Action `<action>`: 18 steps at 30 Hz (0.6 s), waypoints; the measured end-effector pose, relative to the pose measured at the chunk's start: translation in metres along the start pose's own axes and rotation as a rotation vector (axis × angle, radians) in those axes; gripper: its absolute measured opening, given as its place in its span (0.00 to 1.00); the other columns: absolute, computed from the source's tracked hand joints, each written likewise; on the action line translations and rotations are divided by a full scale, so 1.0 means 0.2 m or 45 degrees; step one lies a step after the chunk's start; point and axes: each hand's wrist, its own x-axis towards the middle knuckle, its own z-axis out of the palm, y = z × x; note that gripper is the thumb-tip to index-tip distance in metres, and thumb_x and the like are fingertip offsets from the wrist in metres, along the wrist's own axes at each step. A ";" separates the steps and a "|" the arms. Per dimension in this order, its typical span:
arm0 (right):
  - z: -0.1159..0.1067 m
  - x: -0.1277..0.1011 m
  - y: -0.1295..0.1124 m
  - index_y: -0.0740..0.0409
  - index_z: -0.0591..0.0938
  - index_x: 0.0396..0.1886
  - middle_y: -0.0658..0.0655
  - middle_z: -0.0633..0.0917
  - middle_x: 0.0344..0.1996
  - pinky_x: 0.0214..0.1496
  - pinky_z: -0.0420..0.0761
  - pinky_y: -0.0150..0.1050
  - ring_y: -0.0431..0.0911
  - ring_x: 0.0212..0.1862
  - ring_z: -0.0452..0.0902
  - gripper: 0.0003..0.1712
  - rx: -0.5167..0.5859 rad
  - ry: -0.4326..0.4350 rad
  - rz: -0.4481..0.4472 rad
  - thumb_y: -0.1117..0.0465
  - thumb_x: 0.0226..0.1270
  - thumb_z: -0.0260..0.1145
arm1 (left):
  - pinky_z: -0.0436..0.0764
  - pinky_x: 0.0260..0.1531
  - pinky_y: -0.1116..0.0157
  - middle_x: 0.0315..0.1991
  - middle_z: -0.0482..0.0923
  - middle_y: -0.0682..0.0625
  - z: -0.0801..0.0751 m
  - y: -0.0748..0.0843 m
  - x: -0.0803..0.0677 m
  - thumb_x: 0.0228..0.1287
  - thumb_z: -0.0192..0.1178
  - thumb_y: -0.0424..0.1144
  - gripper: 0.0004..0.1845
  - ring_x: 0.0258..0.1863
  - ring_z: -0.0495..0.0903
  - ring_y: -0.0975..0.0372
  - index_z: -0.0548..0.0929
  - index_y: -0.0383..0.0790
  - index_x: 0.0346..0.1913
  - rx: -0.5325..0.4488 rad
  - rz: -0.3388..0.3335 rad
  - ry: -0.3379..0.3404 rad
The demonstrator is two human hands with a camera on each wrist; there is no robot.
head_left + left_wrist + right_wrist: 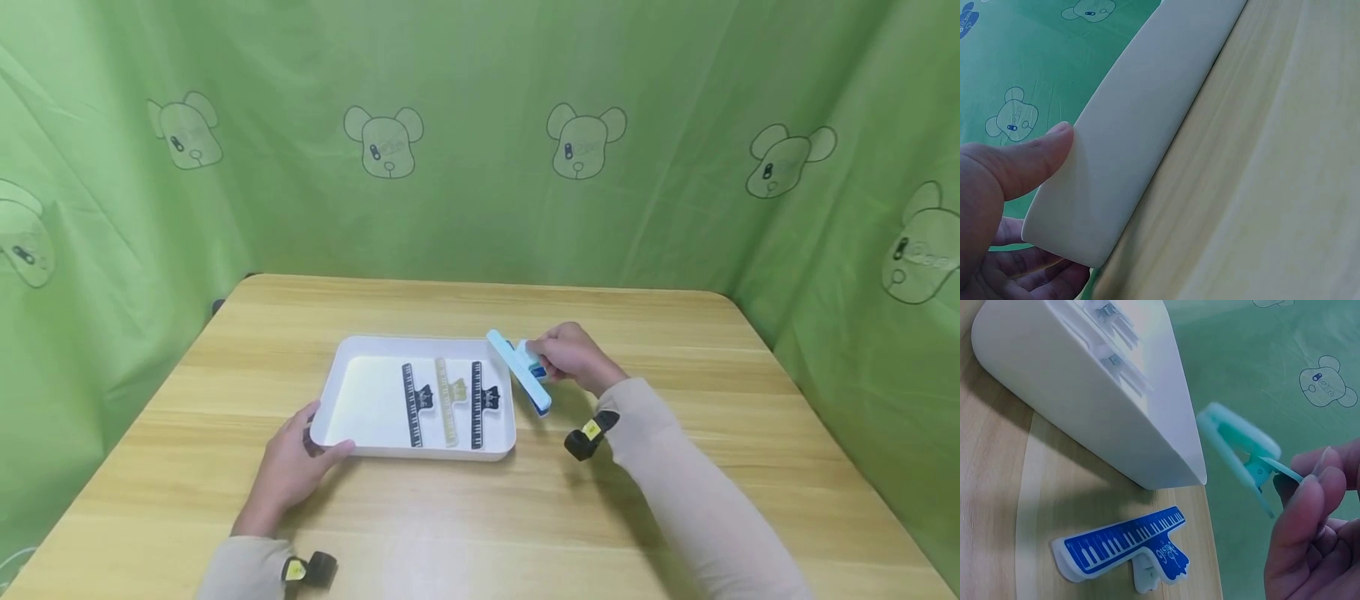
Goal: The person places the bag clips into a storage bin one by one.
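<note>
My right hand (573, 354) pinches a light turquoise bag clip (519, 368) by its handle, just past the right wall of a white tray (352, 452). In the right wrist view the turquoise clip (1241, 450) is held off the table, its handle between thumb and fingers. Below it lies a blue clip (1124, 542) with a white piano-key print, mostly hidden in the head view. My left hand (292, 471) grips the tray's near left corner, thumb (1041, 159) against the near wall. Inside the tray lie a black clip (412, 408), a cream-gold clip (447, 404) and another black clip (477, 408).
The wooden table (450, 525) extends around the tray on all sides. Green curtains (480, 225) printed with bear heads hang behind and at both sides. Each wrist carries a small black camera, such as the right wrist camera (581, 443).
</note>
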 end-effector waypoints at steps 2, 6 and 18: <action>0.00 0.00 0.00 0.58 0.71 0.16 0.49 0.69 0.13 0.20 0.70 0.29 0.39 0.17 0.63 0.20 0.001 0.002 -0.008 0.60 0.71 0.59 | 0.58 0.67 0.42 0.68 0.59 0.28 0.00 0.00 0.00 0.58 0.68 0.53 0.50 0.67 0.59 0.37 0.55 0.28 0.72 0.001 0.005 0.004; 0.00 -0.01 -0.01 0.58 0.71 0.16 0.49 0.70 0.13 0.21 0.71 0.29 0.39 0.17 0.64 0.20 0.005 0.004 -0.011 0.60 0.70 0.60 | 0.59 0.66 0.42 0.68 0.60 0.28 0.00 0.00 0.01 0.58 0.68 0.53 0.50 0.67 0.60 0.37 0.56 0.27 0.72 0.001 0.010 0.004; 0.02 0.00 -0.01 0.57 0.70 0.16 0.49 0.70 0.13 0.21 0.71 0.29 0.40 0.17 0.64 0.20 0.012 -0.006 -0.018 0.59 0.70 0.60 | 0.59 0.66 0.42 0.69 0.58 0.28 0.01 0.00 0.00 0.57 0.68 0.54 0.51 0.67 0.59 0.37 0.55 0.27 0.72 -0.002 -0.010 0.005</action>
